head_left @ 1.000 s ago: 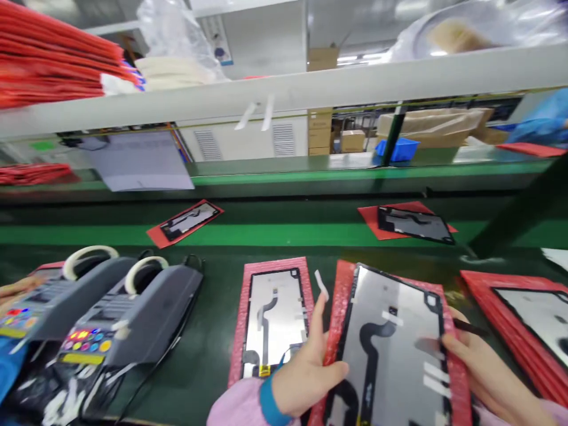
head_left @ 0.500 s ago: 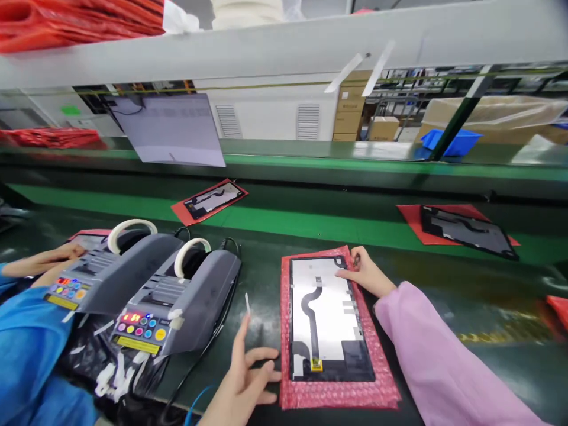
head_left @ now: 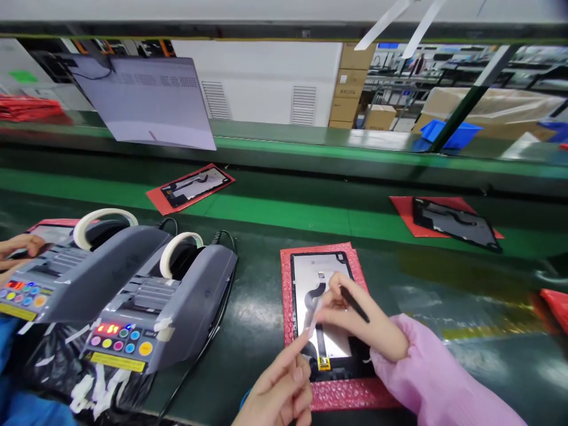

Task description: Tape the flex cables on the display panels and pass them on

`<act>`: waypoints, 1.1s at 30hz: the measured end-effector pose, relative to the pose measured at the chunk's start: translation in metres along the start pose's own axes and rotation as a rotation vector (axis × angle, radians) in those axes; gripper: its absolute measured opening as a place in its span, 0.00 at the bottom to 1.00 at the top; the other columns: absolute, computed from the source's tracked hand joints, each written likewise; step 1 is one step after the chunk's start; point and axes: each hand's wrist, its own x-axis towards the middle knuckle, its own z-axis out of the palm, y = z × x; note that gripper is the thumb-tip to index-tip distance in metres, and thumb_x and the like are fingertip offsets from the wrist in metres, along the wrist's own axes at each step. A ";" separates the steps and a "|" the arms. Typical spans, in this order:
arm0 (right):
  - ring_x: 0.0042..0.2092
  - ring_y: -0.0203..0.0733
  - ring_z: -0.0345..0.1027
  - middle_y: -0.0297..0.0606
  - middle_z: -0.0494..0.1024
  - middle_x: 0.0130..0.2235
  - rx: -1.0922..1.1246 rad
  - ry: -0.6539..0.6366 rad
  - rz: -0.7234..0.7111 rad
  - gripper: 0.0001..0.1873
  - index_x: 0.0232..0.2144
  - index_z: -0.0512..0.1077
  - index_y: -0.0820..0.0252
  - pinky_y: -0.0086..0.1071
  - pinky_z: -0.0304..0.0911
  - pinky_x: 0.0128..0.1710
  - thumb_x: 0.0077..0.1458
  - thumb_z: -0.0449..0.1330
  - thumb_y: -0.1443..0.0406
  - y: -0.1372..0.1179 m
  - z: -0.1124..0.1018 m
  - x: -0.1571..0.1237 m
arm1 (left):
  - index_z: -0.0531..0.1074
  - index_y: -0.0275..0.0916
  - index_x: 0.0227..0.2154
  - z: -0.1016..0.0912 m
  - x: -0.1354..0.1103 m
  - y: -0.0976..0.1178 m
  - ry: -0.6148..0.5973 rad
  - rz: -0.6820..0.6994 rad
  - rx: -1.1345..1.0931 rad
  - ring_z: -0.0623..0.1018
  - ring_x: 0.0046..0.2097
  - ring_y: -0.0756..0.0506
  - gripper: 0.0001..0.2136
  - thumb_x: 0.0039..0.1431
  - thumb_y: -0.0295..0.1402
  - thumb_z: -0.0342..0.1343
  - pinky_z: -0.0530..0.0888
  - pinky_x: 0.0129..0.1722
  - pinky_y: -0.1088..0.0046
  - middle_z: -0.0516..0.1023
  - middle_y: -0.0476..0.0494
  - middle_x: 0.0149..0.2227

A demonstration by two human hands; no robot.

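Your two hands are drawn close together over one flat panel, which lies face up on red bubble wrap on the table; layer count of the wrap unclear. Your right hand pinches one white strip and also carries one dark pen-like tool. Your left hand has its index finger extended to the strip's lower end; you cannot tell whether its thumb grips anything. Left of you: two grey dispensers, each bearing one white ring, so two rings. Beyond, on the green strip, two further panels, each on one red sheet. Far left, a co-worker's hand beside another panel, partly hidden.
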 end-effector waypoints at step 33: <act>0.34 0.50 0.72 0.35 0.72 0.31 -0.782 0.714 0.159 0.26 0.36 0.52 0.50 0.38 0.63 0.29 0.50 0.65 0.51 0.025 -0.089 0.039 | 0.57 0.47 0.69 -0.022 0.027 0.004 -0.017 0.723 1.849 0.53 0.71 0.23 0.35 0.60 0.32 0.61 0.66 0.61 0.36 0.59 0.44 0.71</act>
